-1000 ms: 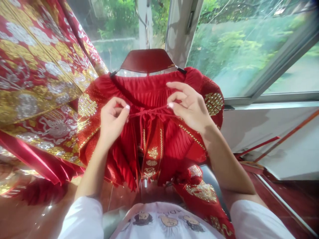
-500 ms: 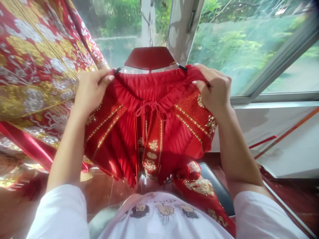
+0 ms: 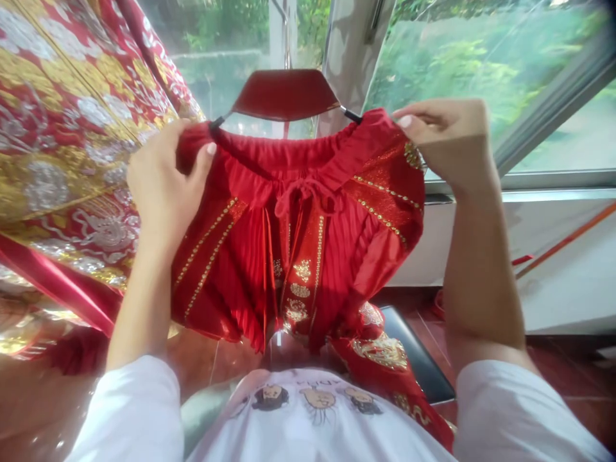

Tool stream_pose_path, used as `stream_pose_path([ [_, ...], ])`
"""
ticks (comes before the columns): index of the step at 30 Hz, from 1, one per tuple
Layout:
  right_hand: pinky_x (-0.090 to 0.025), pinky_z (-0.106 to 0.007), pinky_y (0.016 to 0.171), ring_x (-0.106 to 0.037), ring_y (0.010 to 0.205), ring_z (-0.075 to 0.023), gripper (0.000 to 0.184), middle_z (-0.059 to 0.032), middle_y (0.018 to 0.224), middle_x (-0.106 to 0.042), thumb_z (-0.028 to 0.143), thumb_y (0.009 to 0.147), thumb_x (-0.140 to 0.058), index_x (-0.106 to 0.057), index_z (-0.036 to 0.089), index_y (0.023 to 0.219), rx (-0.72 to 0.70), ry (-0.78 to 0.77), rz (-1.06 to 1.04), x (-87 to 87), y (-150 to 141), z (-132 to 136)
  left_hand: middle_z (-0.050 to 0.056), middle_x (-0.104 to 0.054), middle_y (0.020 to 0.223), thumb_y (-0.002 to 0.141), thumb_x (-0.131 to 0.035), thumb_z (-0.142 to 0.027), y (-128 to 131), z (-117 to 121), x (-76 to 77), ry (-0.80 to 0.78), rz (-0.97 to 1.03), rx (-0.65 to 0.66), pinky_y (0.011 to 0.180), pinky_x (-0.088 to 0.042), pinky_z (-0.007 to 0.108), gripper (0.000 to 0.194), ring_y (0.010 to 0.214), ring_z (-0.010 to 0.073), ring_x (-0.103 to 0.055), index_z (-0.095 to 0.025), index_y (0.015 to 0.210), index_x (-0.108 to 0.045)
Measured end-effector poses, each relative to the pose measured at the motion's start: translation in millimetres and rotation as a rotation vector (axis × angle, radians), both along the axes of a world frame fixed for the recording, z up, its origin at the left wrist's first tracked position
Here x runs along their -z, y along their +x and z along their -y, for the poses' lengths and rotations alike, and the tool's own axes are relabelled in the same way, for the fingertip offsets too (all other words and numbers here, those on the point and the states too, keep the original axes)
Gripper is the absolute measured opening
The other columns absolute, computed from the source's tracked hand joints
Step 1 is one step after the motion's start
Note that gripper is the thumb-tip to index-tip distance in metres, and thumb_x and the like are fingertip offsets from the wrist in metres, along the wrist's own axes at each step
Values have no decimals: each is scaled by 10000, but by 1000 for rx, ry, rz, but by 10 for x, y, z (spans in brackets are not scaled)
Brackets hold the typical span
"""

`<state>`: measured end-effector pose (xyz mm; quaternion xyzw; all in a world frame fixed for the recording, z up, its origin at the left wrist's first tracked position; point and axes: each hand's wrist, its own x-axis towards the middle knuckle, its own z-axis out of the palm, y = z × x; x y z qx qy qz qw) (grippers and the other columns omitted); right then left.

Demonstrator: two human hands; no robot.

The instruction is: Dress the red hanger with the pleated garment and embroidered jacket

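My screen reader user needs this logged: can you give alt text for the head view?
Both hands hold the top edge of a red pleated skirt on a dark red hanger: left hand at one end, right hand at the other. A red-and-gold brocade garment hangs on the left, before a window.

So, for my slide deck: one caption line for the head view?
Both hands, left hand and right hand, grip the red skirt's waistband on a hanger.

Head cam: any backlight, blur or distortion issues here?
Head view: strong backlight from the window, greenery outside washed out and soft; the skirt is evenly lit with pleats and gold trim readable; the right hand is slightly motion-blurred, the left hand sharper; wide-angle bending shows along the window frame and at the corners; glare on the glossy fabric at left.
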<state>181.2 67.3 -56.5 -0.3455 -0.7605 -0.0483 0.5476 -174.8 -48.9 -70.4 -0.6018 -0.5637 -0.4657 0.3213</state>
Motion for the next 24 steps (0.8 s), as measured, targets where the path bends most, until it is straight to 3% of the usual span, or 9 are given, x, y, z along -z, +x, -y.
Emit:
stream_pose_path([
  [2,-498,-289,794,-645,946,-174,398,-102,1055,-689,508,873,-568,-692,168,1040,-122,-7,-3,143,30,35,59,-673,1009,845,-584,-542,-168,31,-118,-176,12,136,934,-446,473,538,956,251,-628,-161,1220,-637],
  [5,-482,-316,879,-630,1036,-204,445,-133,1145,-662,514,900,-496,-670,166,1114,-243,14,7,340,9,-43,-4,-582,749,705,-616,-735,-504,-76,-239,-419,54,472,824,-459,417,746,730,89,-509,-59,1016,-670],
  [7,-480,-330,853,-638,986,-213,440,-151,1094,-670,481,920,-461,-664,143,1115,-180,94,-55,452,-35,-126,-42,-413,558,662,-606,-795,-619,-170,-216,-307,122,540,699,-435,277,719,601,33,-353,-76,653,-595],
  [9,-480,-346,837,-638,968,-224,444,-167,1075,-668,436,931,-445,-639,112,1164,-50,172,-110,526,-73,-179,-46,-222,483,698,-553,-814,-590,-222,-116,-90,199,529,530,-298,211,734,527,37,-211,-155,456,-338],
  [12,-473,-393,881,-636,997,-240,419,-156,1058,-675,379,912,-463,-640,109,1180,163,234,-91,519,-105,-127,-30,-132,510,792,-503,-760,-386,-228,89,136,258,488,477,-142,273,736,503,62,-137,-178,477,-182],
  [16,-412,-537,959,-579,1118,-293,285,-74,1151,-659,340,841,-552,-696,202,1044,394,462,-80,363,-323,235,-24,-199,537,869,-507,-633,-208,-227,305,342,316,387,513,-162,295,624,498,79,-231,-187,516,-251],
  [18,-439,-512,938,-599,1083,-268,250,-55,1095,-672,312,876,-518,-688,211,1028,257,463,15,313,-608,449,-18,-268,529,859,-505,-628,-219,-231,360,329,367,379,528,-220,299,579,524,107,-350,-196,534,-297],
  [21,-488,-418,862,-637,928,-221,220,-61,931,-677,330,906,-530,-676,198,1006,-121,190,294,296,-1180,579,-9,-339,512,821,-490,-693,-296,-231,372,254,412,399,544,-300,306,590,572,146,-462,-209,528,-324],
  [24,-479,-393,822,-622,865,-221,231,-66,813,-638,377,912,-552,-660,174,936,-232,46,397,232,-1677,487,-6,-457,550,800,-498,-719,-359,-228,334,253,393,428,574,-371,309,551,618,153,-535,-214,582,-469],
])
